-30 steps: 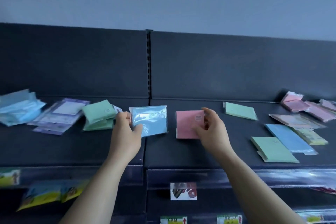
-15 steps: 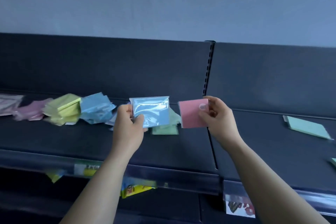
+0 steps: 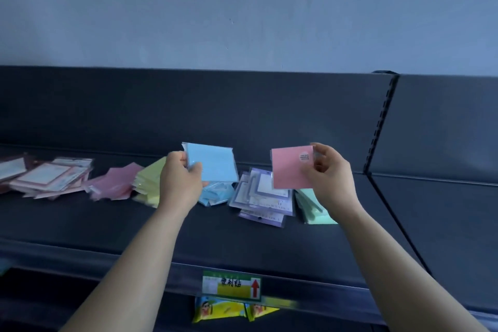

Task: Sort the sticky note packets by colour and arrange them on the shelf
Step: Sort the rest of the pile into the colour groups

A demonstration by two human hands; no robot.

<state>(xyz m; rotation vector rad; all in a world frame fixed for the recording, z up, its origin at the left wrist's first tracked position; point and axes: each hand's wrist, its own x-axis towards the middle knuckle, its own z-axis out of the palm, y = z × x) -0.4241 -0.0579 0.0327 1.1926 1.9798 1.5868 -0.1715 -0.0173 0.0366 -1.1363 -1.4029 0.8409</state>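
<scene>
Packets (image 3: 262, 197) along dark shelf (image 3: 80, 224), grey-blue wall (image 3: 242, 8) behind

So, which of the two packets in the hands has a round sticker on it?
The pink packet, pinched in the right hand: a round sticker sits near its upper right corner. The blue packet in the left hand shows none.

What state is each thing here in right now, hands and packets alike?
Left hand: grips the blue packet, raised above the shelf.
Right hand: pinches the pink packet by its edge, raised.
Pink pile: lying loose on the shelf.
Yellow pile: lying, partly behind the left hand.
Blue pile: lying below the held blue packet.
Purple pile: lying fanned out.
Green pile: lying, partly hidden by the right hand.
</scene>
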